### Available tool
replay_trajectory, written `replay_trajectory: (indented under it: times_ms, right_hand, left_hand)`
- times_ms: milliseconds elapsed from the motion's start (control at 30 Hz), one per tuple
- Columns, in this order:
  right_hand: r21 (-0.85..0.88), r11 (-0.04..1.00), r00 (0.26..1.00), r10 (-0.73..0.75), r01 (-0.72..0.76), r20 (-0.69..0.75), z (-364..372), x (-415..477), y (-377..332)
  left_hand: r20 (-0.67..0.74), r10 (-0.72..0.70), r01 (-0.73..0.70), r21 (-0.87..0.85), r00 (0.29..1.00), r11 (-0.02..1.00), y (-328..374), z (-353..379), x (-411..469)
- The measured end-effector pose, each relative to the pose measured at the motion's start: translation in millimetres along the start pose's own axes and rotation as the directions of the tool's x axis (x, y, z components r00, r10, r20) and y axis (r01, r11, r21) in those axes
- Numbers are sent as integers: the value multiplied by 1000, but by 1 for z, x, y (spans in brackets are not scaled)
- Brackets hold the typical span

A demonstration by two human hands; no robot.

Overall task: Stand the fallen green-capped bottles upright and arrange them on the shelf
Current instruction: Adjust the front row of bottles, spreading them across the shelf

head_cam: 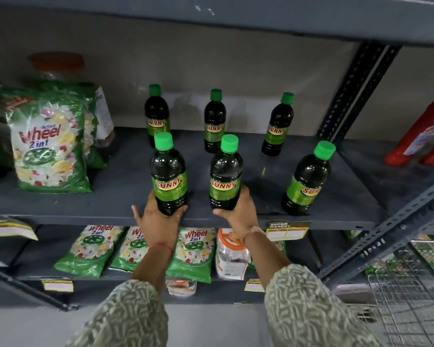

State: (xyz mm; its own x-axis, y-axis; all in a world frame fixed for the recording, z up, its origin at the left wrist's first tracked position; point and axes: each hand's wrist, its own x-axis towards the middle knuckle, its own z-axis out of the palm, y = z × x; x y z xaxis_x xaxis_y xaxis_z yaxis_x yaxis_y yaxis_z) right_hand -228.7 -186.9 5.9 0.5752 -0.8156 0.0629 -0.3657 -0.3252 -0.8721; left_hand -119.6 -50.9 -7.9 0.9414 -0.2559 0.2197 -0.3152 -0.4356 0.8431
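1. While all six dark plastic bottles with green caps already stand upright on the grey metal shelf (110, 196), what is left, as we judge it, is tidying the rows.
2. Our left hand (158, 219) wraps the base of the front-left bottle (169, 174), fingers (179, 212) curled around it from below; our right hand (241, 211) cups the lower part of the front-middle bottle (225, 172) the same way. Both hands are closed on their bottles, neither released.
3. To finish well, we should slide both bottles back from the shelf's front edge, keeping the bases flat and the labels facing out, and let go only once each stands steady.
4. Behind the front-left bottle stands the back-left bottle (157, 113), close to it; pushing too far would knock it. The back-middle bottle (214, 121) sits just behind the front-middle bottle.
5. The front-right bottle (307, 179) stands apart to the right of the front-middle bottle, and the back-right bottle (277, 125) behind it; these set the spacing to match.
6. Left of the front-left bottle, a green detergent pouch (49, 144) leans, clear of our path. Red bottles (421, 136) lie far right.
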Motion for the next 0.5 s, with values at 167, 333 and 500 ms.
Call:
replay_trajectory:
  times_ms: [167, 333, 500]
  right_hand:
    - [3, 1000, 999, 10, -10, -31, 3, 0, 3]
    - [-13, 1000, 1000, 13, -14, -22, 5, -3, 0]
    - [-35, 999, 1000, 6, -6, -11, 5, -4, -2]
  left_hand:
    - [-18, -35, 34, -40, 999, 999, -17, -19, 22]
    - [-35, -75, 71, -97, 997, 993, -26, -40, 37]
    - [-35, -91, 88, -85, 995, 992, -33, -49, 43]
